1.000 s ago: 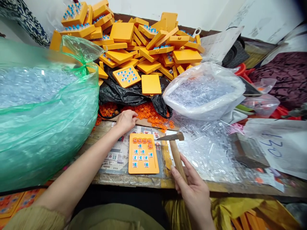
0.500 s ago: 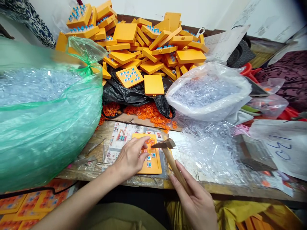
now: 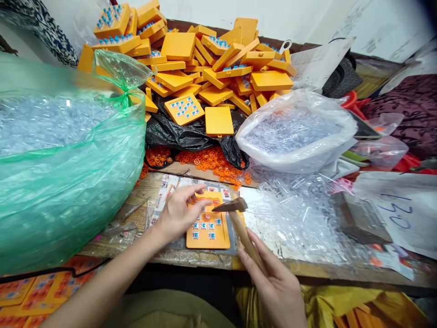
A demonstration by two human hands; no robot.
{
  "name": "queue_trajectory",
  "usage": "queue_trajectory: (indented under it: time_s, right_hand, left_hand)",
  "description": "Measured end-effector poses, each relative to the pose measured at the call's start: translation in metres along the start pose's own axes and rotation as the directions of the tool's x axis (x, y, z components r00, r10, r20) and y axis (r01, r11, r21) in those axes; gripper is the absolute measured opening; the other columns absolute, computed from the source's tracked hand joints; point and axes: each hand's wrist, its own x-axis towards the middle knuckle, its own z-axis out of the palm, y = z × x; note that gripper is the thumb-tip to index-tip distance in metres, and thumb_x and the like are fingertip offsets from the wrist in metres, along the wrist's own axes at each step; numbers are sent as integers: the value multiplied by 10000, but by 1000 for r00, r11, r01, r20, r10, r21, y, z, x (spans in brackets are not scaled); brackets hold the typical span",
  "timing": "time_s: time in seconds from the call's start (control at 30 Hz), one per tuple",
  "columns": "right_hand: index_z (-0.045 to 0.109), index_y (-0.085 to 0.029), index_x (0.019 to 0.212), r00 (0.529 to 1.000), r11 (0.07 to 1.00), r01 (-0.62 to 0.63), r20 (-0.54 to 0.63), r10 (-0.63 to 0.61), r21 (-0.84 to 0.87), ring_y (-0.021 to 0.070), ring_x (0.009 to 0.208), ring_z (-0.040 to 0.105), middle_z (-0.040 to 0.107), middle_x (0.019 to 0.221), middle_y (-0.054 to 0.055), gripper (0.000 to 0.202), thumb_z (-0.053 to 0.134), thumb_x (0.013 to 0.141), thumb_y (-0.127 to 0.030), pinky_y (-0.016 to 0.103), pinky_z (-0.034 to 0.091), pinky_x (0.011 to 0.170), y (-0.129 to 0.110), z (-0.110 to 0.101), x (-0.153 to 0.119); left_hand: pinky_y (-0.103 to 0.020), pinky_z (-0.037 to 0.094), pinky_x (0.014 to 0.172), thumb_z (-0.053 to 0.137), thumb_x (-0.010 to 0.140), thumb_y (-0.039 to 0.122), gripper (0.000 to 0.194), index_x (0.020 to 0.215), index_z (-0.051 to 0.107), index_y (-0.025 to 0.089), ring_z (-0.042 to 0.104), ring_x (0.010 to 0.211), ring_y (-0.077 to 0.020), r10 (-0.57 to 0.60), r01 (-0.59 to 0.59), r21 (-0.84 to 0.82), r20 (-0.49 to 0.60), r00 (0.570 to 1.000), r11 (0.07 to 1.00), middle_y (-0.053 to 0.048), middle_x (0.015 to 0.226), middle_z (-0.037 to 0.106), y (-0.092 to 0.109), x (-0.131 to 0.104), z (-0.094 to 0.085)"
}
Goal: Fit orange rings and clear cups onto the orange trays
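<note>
Holding a hammer [image 3: 242, 231]: right hand [image 3: 278, 287] — left hand [image 3: 178, 214] over panel [image 3: 221, 235], perhaps touching.

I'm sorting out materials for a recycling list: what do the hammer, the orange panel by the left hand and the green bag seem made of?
Hammer handle: wood, by its matte brown tone. Hammer head: dark, dull metal, perhaps steel.
Orange panel: probably moulded plastic; smooth, evenly coloured.
Green bag: thin plastic film; glossy, creased, see-through.
</note>
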Motion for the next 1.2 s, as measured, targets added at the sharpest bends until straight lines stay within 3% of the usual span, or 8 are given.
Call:
queue_trajectory:
  time_s: [0.1,0.23,0.4,0.53,0.7,0.83,0.93,1.2]
  right_hand:
    - [656,-231,1240,974,966,-213,-44,221,148,268,871,721,727,1116,61,501,711,773,-405,371,623,697,4,5,2]
    - [618,-225,1291,951,925,-288,-37,307,249,237,737,710,744,1036,72,609,740,731,-431,326,596,559,2,6,5]
    - [619,-227,1291,948,924,-287,-61,312,253,196,622,680,737,1052,81,622,747,718,-430,304,562,491,-3,6,5]
    - [616,-219,1291,951,928,-286,-44,305,238,196,626,694,727,1099,85,604,738,736,-423,292,572,477,-2,6,5]
    - [665,-228,1221,974,970,-197,-82,210,144,264,874,730,700,1174,66,490,737,758,-371,358,630,715,5,6,-3]
    - [704,-263,1150,996,999,33,-87,-29,43,236,975,713,719,1123,17,368,717,782,-256,321,569,888,-4,5,-6]
    - [646,-356,1217,974,974,228,-12,-228,9,177,972,713,708,1144,-52,471,683,800,-141,245,557,887,-17,2,-3]
    - [493,-365,1381,901,907,420,142,-411,-38,162,990,706,684,1219,-35,624,569,855,-38,209,565,854,-27,-5,-8]
  left_hand:
    - [-353,503,947,540,897,153,162,960,687,125,642,1008,-199,20,-38,298,62,998,954,-103,1056,711,-11,44,-4]
    - [-424,504,930,561,914,232,178,1047,639,143,613,1038,-208,-47,-31,381,195,980,924,-95,1133,650,-22,89,3]
    - [-389,549,809,557,920,341,268,1101,607,150,633,925,-195,-83,-58,377,347,934,924,-72,1094,635,-21,95,11]
    - [-404,540,834,563,918,311,229,1069,618,147,629,950,-198,-75,-65,382,341,937,922,-72,1088,639,-21,92,12]
    - [-352,485,940,549,866,84,214,1063,628,107,610,1002,-197,23,-110,312,271,962,944,-97,1042,671,-9,55,0]
    - [-310,526,809,564,847,123,304,1150,568,142,631,859,-174,118,-134,77,186,976,988,-64,958,667,5,-10,-15]
    - [-299,531,770,558,845,129,347,1189,531,168,643,825,-166,55,-57,-1,209,976,998,-42,911,665,7,-44,-16]
    - [-234,531,694,588,810,133,372,1167,524,215,632,703,-118,-84,99,-81,170,982,992,2,848,673,1,-50,-10]
